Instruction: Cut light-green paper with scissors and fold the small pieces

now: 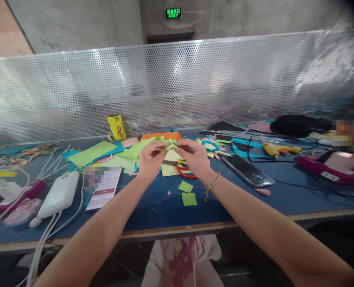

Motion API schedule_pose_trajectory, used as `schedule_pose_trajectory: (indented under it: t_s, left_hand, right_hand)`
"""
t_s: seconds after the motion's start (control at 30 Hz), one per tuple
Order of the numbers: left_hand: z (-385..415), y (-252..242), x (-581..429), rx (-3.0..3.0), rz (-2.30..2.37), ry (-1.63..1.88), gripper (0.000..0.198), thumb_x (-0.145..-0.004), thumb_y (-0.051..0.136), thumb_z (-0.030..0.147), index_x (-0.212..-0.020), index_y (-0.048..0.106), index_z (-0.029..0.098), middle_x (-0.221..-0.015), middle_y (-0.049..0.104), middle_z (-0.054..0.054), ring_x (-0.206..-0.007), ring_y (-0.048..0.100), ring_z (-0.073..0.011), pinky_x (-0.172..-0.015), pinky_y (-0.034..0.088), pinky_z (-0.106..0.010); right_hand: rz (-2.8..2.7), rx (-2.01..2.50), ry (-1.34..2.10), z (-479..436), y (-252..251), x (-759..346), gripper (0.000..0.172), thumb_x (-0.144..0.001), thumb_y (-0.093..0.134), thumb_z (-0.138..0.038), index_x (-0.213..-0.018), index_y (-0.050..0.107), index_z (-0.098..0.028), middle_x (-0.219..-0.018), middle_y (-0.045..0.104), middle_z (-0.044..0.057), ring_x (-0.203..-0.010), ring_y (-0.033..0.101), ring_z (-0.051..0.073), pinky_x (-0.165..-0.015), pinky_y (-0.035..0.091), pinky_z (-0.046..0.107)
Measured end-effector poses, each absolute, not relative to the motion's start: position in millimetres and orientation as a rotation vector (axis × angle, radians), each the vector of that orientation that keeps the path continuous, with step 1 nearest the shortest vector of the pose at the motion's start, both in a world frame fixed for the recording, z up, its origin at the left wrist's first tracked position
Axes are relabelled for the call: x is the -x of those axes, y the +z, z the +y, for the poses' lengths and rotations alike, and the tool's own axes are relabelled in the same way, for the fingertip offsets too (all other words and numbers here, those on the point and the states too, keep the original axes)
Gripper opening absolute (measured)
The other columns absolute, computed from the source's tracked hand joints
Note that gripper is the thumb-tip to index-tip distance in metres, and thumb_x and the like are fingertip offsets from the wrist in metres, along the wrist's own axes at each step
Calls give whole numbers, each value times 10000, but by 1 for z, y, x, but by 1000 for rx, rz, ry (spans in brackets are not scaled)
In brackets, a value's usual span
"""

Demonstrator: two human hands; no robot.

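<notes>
A small piece of green paper (171,145) is pinched by the left hand (149,158) and the right hand (194,156) near the scissors (185,175). On the table (212,213), two green squares (189,199) are seen in front of the scissors and a dark phone (248,171) to the scissors' right.

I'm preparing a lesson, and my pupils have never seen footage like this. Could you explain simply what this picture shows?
There is no machine here. A camera worn on a person's head looks forward and down at their own two bare hands. The left hand and right hand together hold a small piece of green paper. On the blue table lie two small green squares, scissors, a lit phone to the left, a dark phone to the right and a yellow glue gun.
</notes>
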State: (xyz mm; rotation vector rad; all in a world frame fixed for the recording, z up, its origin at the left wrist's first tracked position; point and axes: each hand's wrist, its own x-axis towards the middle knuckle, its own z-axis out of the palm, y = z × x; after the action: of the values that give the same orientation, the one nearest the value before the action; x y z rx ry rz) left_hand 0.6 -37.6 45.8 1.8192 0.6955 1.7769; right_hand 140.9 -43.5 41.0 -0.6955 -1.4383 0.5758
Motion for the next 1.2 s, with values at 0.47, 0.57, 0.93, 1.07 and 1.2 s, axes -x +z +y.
schedule_pose_trajectory:
  t_s: [0.47,0.57,0.93,1.07,1.2]
  left_hand:
    - [-39,45,-3,-1745,725,1782,89,-667,621,184,-754,643,187,-792,623,-28,-741,583,-119,-689,481,-271]
    - [-38,45,-3,-1757,745,1785,97,-664,615,171,-752,650,191,-800,620,-27,-734,576,-116,-680,479,-271]
    - [-39,46,-1,-1803,758,1782,113,-684,594,165,-771,656,202,-805,615,-25,-721,562,-111,-666,469,-267]
    - [-41,47,-1,-1793,776,1782,113,-681,593,164,-769,655,198,-806,619,-27,-716,569,-112,-659,479,-266]
    - [-41,48,-3,-1696,696,1712,132,-674,600,168,-800,630,192,-808,633,-28,-757,597,-125,-722,494,-288]
  right_hand:
    - [-1482,712,478,-47,43,-139,108,-695,599,-185,-779,648,-233,-808,644,3,-730,599,127,-700,496,309]
    - [-1494,726,465,-47,45,-141,115,-704,577,-170,-762,654,-232,-815,636,3,-739,591,123,-698,490,302]
    - [-1497,723,531,-45,43,-141,96,-682,596,-177,-766,616,-219,-813,622,1,-719,584,117,-687,486,293]
    - [-1485,755,541,-44,42,-142,100,-694,584,-194,-789,605,-217,-784,612,-4,-694,577,112,-672,486,289]
    - [-1419,759,610,-40,44,-144,77,-728,552,-241,-793,586,-218,-712,584,-17,-632,572,100,-644,500,283]
